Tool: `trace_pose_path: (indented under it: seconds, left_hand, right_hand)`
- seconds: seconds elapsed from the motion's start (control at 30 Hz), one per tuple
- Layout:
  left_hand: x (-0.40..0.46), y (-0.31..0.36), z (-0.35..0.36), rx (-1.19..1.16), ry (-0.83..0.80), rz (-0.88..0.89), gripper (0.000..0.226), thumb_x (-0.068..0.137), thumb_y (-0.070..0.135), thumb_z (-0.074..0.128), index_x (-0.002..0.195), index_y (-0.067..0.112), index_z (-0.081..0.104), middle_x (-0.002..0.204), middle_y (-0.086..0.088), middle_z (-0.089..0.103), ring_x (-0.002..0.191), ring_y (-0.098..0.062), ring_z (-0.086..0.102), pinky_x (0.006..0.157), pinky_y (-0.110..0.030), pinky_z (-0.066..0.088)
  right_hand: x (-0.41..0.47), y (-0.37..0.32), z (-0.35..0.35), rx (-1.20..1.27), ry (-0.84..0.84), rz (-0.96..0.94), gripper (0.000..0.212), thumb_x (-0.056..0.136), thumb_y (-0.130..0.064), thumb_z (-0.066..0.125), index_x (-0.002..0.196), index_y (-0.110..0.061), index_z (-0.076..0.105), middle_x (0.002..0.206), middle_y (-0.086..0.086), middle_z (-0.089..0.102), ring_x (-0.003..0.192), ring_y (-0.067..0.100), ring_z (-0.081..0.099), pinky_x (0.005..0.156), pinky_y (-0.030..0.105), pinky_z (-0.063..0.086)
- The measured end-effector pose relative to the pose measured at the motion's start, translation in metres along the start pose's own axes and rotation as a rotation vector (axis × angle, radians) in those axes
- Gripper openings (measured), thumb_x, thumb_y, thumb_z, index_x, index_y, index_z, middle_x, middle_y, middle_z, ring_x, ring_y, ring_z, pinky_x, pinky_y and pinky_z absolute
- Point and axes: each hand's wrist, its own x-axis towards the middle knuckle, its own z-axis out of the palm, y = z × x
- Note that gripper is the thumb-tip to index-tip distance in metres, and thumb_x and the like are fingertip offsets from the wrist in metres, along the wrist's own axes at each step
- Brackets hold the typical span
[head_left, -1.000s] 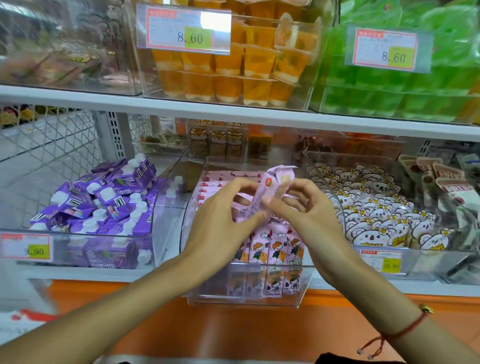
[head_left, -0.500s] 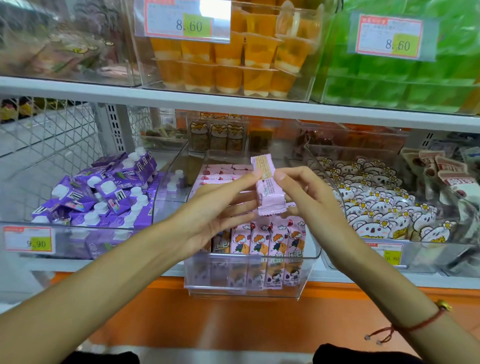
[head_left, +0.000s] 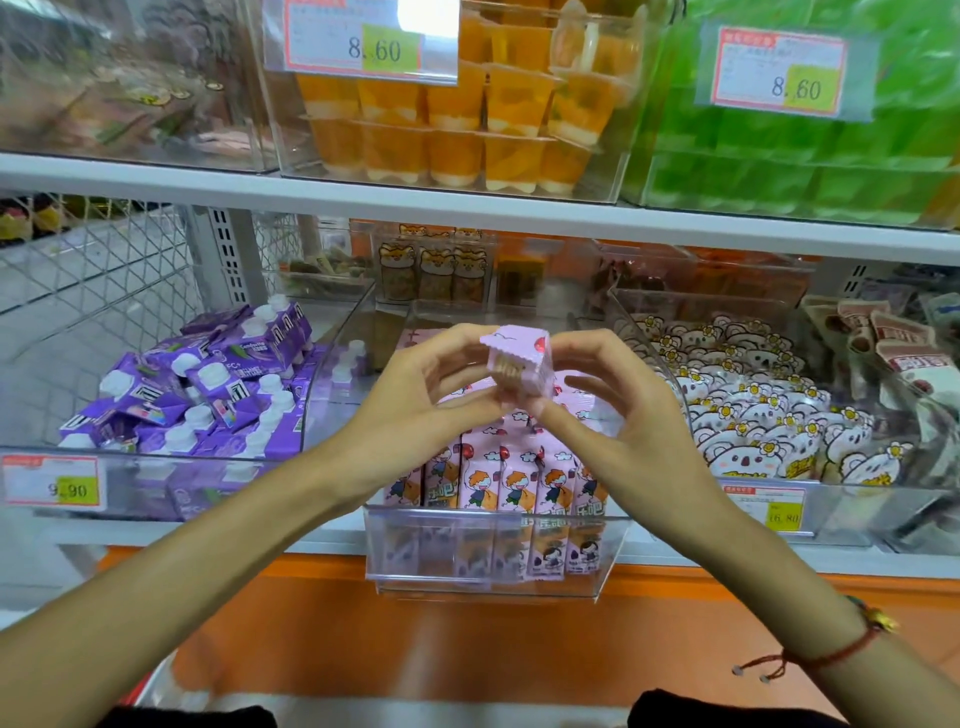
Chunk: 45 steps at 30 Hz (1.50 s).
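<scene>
Pink packet (head_left: 514, 366) is held end-on, pinched by left hand (head_left: 415, 410) and right hand (head_left: 613, 415), above the clear bin (head_left: 493, 556) at the front edge of the shelf (head_left: 218, 538). Pick-up is judged done; placement in the row (head_left: 519, 483) is outstanding.

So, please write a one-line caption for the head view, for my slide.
Left hand and right hand hold a pink packet over a clear bin of matching packets.

lower-left tag (head_left: 52, 480) 9.90, upper tags (head_left: 363, 41) 8.60
</scene>
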Motion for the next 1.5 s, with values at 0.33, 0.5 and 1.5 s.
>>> trace_pose_path:
  seconds: [0.33,0.5,1.5]
  left_hand:
    - [-0.001,-0.001,0.014,-0.178,0.134,-0.123,0.049,0.076,0.033,0.068,0.120,0.019,0.056,0.111,0.006,0.071,0.100,-0.012,0.070,0.077,-0.021,0.057]
    - [0.003,0.003,0.005,-0.005,0.293,0.022,0.078,0.070,0.036,0.075,0.138,0.038,0.037,0.139,0.020,0.045,0.117,0.015,0.049,0.090,-0.005,0.043]
    - [0.067,0.016,-0.002,1.009,-0.007,-0.023,0.039,0.067,0.045,0.083,0.100,0.031,0.069,0.094,0.011,0.069,0.085,-0.008,0.063,0.081,-0.032,0.052]
  right_hand:
    - [0.002,0.002,0.001,-0.156,0.074,-0.071,0.040,0.083,-0.018,0.072,0.115,-0.029,0.050,0.113,-0.009,0.059,0.103,0.005,0.056,0.085,0.019,0.047]
    - [0.004,0.005,-0.009,0.283,0.167,0.153,0.039,0.077,-0.034,0.071,0.111,-0.020,0.057,0.099,-0.004,0.072,0.094,0.011,0.068,0.079,0.020,0.052]
    - [-0.022,0.026,-0.013,-0.890,-0.394,-0.058,0.041,0.099,-0.040,0.037,0.137,-0.026,0.045,0.130,-0.010,0.053,0.117,0.011,0.046,0.100,0.021,0.014]
